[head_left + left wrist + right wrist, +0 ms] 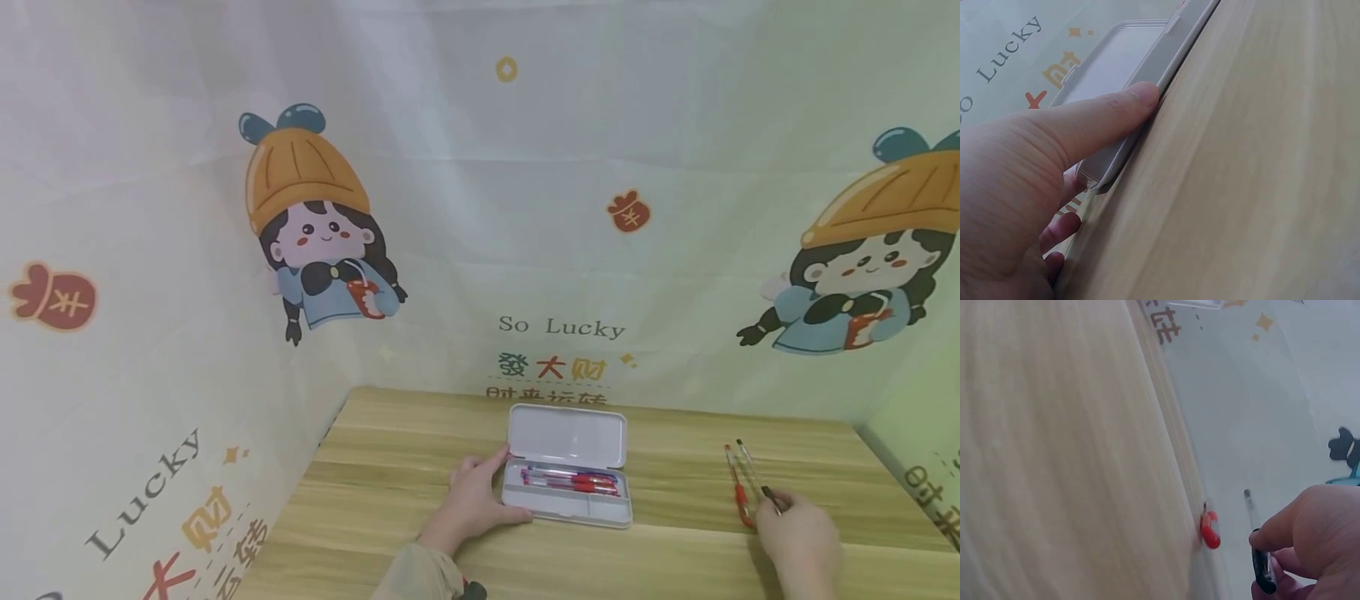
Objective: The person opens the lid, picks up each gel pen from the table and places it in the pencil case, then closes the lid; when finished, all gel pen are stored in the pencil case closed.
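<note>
A white pencil case (567,505) sits on the table with its lid (567,435) raised. Several pens (585,482) with red and blue parts lie in its rear compartment. My left hand (472,498) grips the case's left end, its thumb along the front edge and its fingers at the side and back corner. Between thumb and fingers, my right hand (799,533) pinches a black pen (1262,569), its clear end pointing away from me. Just left of that hand lies a red pen (741,493) on the table, its near end close to my fingers.
The wood-grain table (675,542) runs back to a pale printed cloth (450,250) hanging behind it and along the sides. Bare tabletop separates the pencil case from the red pen.
</note>
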Demonstrator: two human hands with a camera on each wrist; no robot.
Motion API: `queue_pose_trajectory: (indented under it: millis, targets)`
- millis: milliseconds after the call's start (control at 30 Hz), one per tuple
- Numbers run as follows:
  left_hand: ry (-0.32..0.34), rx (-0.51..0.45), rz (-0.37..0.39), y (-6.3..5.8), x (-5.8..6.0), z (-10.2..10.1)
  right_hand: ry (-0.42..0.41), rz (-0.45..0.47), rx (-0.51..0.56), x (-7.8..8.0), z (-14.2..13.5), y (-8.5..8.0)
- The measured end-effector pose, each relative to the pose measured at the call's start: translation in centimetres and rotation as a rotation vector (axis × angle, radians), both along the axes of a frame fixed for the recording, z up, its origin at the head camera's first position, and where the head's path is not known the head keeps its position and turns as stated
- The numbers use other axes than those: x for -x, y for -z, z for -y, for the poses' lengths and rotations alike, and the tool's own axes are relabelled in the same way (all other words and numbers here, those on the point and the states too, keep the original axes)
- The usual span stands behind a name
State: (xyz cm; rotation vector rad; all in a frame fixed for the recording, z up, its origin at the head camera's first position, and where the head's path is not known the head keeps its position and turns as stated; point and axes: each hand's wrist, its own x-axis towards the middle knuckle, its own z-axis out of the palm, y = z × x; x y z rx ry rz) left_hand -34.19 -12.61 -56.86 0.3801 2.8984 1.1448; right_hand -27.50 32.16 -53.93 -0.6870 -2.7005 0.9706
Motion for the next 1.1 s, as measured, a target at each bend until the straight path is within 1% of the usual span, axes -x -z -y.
queue_pose_trajectory:
  millis: [200,267,467,733,833,933,1100]
  targets:
    - [0.001,-0.003,-0.002,-0.1,0.1,0.0,-0.068,-0.165,-0.11,1.1,2.1,-1.1]
    - [0.001,-0.005,-0.002,-0.1,0.1,0.0,-0.097,-0.198,-0.132,1.4,2.9,-1.4]
    - [0.0,-0.002,-0.001,-0.1,0.0,-0.1,-0.177,-0.227,-0.162,1.8,5.2,-2.0]
    - [0.002,-0.004,-0.002,-0.2,0.0,-0.1,-0.281,-0.219,-0.175,2.3,8.2,-2.5]
    - [0.004,-0.001,-0.005,-0.2,0.0,-0.1,-0.309,-0.22,-0.172,2.7,9.2,-2.4]
    - [0.008,0.002,-0.01,-0.1,0.0,-0.1,-0.329,-0.245,-0.177,3.1,10.1,-2.3]
    - [0.008,0.002,-0.008,-0.1,0.1,-0.1,-0.354,-0.273,-0.215,3.2,11.4,-2.1]
